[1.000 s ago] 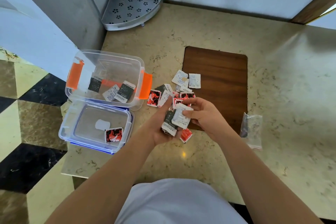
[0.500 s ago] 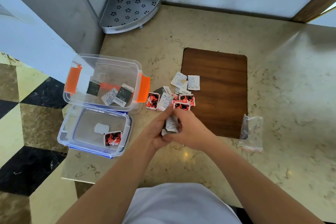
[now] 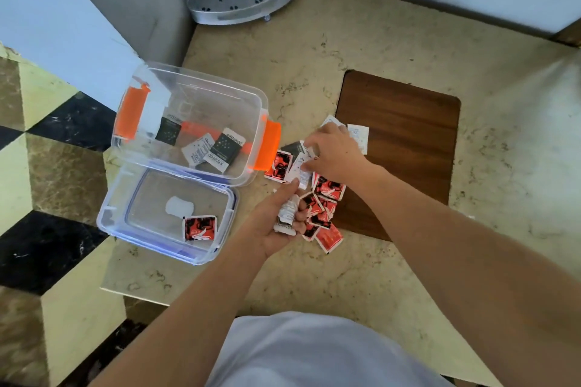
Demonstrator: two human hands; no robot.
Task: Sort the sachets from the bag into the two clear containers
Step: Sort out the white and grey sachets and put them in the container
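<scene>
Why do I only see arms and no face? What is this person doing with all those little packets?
The camera sits on the person's head and looks down, so you see only their two arms and hands. On the marble counter lies a pile of small red and white sachets beside a brown wooden board. The left hand holds a bunch of white sachets. The right hand reaches into the pile and touches a white sachet. The clear box with orange clips holds dark and white sachets. The clear box with blue trim holds one red sachet.
</scene>
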